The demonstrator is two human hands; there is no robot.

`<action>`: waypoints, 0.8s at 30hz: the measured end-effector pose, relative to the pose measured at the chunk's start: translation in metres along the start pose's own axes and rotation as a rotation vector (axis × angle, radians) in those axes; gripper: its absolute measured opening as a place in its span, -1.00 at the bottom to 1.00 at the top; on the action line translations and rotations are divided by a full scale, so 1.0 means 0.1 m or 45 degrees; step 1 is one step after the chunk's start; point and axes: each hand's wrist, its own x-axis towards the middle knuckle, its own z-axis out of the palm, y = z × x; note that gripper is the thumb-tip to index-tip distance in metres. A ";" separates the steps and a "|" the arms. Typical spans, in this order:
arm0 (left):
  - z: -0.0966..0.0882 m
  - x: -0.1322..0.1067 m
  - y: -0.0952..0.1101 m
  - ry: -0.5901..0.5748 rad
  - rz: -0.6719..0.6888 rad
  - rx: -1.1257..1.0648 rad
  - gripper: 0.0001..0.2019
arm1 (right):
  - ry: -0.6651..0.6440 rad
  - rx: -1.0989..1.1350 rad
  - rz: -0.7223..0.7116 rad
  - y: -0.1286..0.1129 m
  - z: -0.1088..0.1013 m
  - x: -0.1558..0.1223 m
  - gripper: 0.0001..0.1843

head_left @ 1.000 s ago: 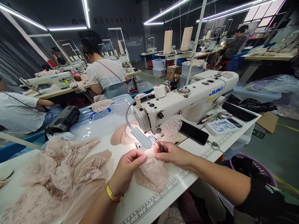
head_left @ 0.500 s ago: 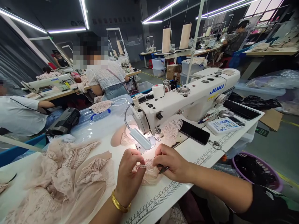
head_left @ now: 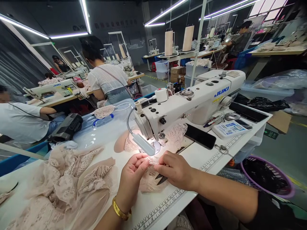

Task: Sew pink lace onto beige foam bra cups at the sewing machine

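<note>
Scissors (head_left: 163,180) swung leftward below curled right hand (head_left: 178,171); left hand (head_left: 131,174) pinches lace (head_left: 150,183).

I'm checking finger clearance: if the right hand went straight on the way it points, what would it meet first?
Probably the left hand, which faces it across the lace fabric. The right hand points leftward, but one view leaves the depth uncertain.

Pale pink, openwork-patterned lace (head_left: 150,183)
</note>
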 end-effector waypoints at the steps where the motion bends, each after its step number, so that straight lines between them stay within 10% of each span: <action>1: 0.01 0.00 -0.01 0.001 -0.033 -0.065 -0.65 | -0.021 0.008 0.007 0.00 0.00 -0.01 -0.77; 10: 0.02 0.00 -0.03 0.054 0.022 -0.054 -0.58 | -0.120 0.619 0.434 0.03 -0.06 0.01 -0.96; 24: 0.08 -0.06 -0.09 0.091 0.211 0.384 -0.65 | -0.297 0.811 0.934 0.00 -0.06 0.08 -0.85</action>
